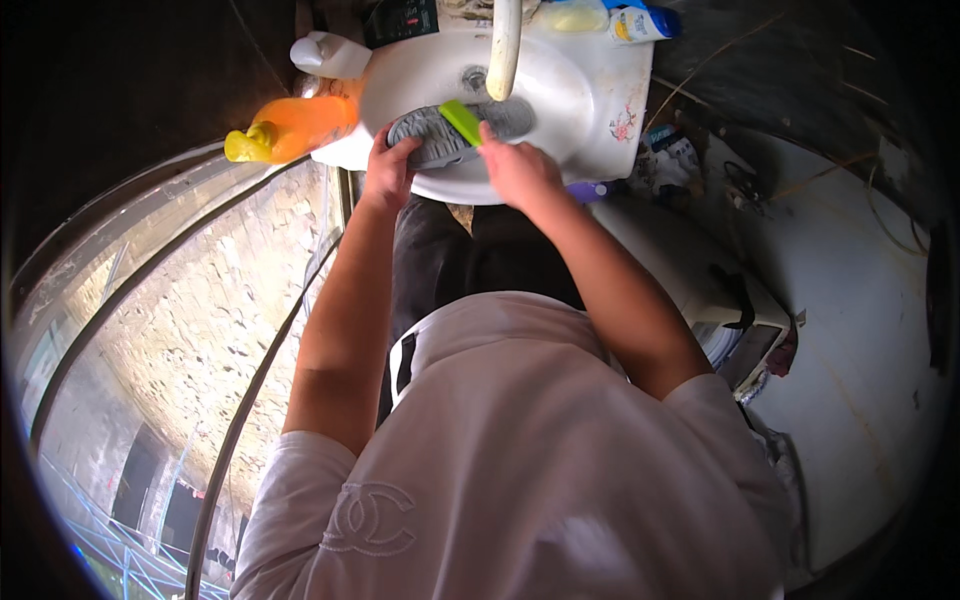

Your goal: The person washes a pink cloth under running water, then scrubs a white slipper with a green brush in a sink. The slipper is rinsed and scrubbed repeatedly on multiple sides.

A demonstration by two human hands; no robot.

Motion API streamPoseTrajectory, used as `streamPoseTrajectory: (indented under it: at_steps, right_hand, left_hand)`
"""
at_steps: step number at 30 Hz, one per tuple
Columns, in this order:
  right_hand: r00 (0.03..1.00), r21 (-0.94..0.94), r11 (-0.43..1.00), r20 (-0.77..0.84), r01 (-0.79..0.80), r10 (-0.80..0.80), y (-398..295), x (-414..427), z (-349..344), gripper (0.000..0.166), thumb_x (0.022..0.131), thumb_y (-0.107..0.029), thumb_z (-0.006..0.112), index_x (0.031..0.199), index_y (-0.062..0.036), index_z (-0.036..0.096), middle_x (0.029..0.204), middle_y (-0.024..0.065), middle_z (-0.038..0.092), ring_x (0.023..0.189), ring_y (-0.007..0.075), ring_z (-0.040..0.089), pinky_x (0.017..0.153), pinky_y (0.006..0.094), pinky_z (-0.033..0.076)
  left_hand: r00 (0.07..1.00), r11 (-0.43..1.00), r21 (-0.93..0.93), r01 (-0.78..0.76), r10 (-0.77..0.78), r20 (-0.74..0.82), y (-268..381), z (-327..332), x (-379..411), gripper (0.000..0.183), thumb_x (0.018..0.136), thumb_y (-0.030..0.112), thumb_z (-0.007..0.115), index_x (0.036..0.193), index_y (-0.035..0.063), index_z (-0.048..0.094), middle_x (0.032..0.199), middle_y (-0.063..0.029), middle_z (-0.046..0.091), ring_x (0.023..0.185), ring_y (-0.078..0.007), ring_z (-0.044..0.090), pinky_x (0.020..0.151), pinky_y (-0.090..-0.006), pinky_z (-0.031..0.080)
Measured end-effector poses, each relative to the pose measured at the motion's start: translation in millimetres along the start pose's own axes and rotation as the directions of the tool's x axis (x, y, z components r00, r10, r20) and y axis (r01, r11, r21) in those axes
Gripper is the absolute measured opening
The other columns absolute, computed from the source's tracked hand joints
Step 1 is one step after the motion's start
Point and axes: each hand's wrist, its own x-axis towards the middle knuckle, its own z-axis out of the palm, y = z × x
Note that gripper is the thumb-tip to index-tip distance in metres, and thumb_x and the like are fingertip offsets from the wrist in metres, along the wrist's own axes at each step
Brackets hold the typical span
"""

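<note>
My left hand (pixel 392 166) grips one end of a grey shoe (pixel 431 135), whose ribbed sole faces up. The shoe lies lengthwise over the near part of a white ceramic washbasin (pixel 559 64). In my right hand (pixel 520 165) is the end of a bright green brush (pixel 460 122), which rests across the middle of the sole. The brush's underside is hidden. Beyond the shoe are the drain (pixel 474 78) and a whitish faucet spout (pixel 504 52) that reaches over the basin. No running water can be made out.
On the basin's left side lie an orange bottle with a yellow cap (pixel 300 129) and a white bottle (pixel 334 55). A blue-capped bottle (pixel 641 25) and a pale yellow soap-like item (pixel 576 15) are at the back right. A window (pixel 217 300) is at my left.
</note>
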Motion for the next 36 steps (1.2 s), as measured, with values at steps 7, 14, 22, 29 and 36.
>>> streamPoseTrajectory:
  at_steps: [7, 14, 22, 29, 36]
  right_hand:
    - [0.999, -0.025, 1.000, -0.035, 0.010, -0.010, -4.6, 13.3, 28.9, 0.048, 0.114, -0.045, 0.036, 0.119, -0.0176, 0.075, 0.099, 0.0164, 0.077, 0.099, 0.0384, 0.073, 0.086, 0.0508, 0.058]
    - [0.979, -0.041, 0.984, -0.110, -0.175, 0.170, 19.3, 26.2, 36.7, 0.045, 0.113, -0.045, 0.042, 0.129, -0.0125, 0.068, 0.097, 0.0140, 0.078, 0.094, 0.0351, 0.075, 0.081, 0.0521, 0.058]
    - [0.998, -0.057, 0.997, 0.033, -0.046, 0.048, -41.3, 25.0, 26.7, 0.063, 0.111, -0.039, 0.044, 0.164, -0.0067, 0.032, 0.104, 0.0217, 0.076, 0.097, 0.0412, 0.075, 0.084, 0.0544, 0.060]
    - [0.990, -0.164, 0.977, -0.041, -0.139, 0.134, -26.2, 33.4, 30.8, 0.051, 0.113, -0.036, 0.041, 0.161, -0.0179, 0.041, 0.100, 0.0195, 0.076, 0.096, 0.0400, 0.074, 0.084, 0.0532, 0.059]
    - [0.985, -0.143, 0.978, 0.059, -0.153, 0.163, 13.4, 14.9, 13.7, 0.054, 0.113, -0.038, 0.042, 0.162, -0.0148, 0.040, 0.091, 0.0207, 0.075, 0.091, 0.0398, 0.073, 0.076, 0.0499, 0.058]
  left_hand:
    - [0.993, 0.996, -0.006, 0.089, -0.088, 0.077, 1.0, 2.7, -2.3, 0.047, 0.095, -0.003, 0.068, 0.140, 0.0019, 0.056, 0.128, -0.0126, 0.068, 0.118, -0.0283, 0.068, 0.105, -0.0455, 0.057]
    - [0.985, 0.996, 0.023, 0.091, -0.093, 0.147, 3.2, 3.9, -4.9, 0.053, 0.096, -0.002, 0.070, 0.146, 0.0022, 0.053, 0.130, -0.0122, 0.068, 0.119, -0.0270, 0.068, 0.106, -0.0439, 0.057]
    - [0.973, 0.993, -0.032, 0.113, -0.104, 0.204, -4.5, -4.8, 5.0, 0.056, 0.095, -0.005, 0.070, 0.149, 0.0031, 0.052, 0.131, -0.0120, 0.067, 0.119, -0.0270, 0.067, 0.103, -0.0430, 0.058]
    - [0.969, 0.992, -0.024, 0.121, -0.112, 0.221, -2.7, -1.6, 3.0, 0.055, 0.096, -0.003, 0.070, 0.148, 0.0039, 0.054, 0.130, -0.0114, 0.068, 0.119, -0.0262, 0.067, 0.103, -0.0415, 0.057]
    - [0.966, 0.995, 0.033, 0.094, -0.099, 0.238, -4.0, -3.6, -0.5, 0.053, 0.098, 0.002, 0.072, 0.148, 0.0036, 0.053, 0.130, -0.0095, 0.067, 0.119, -0.0238, 0.067, 0.103, -0.0392, 0.057]
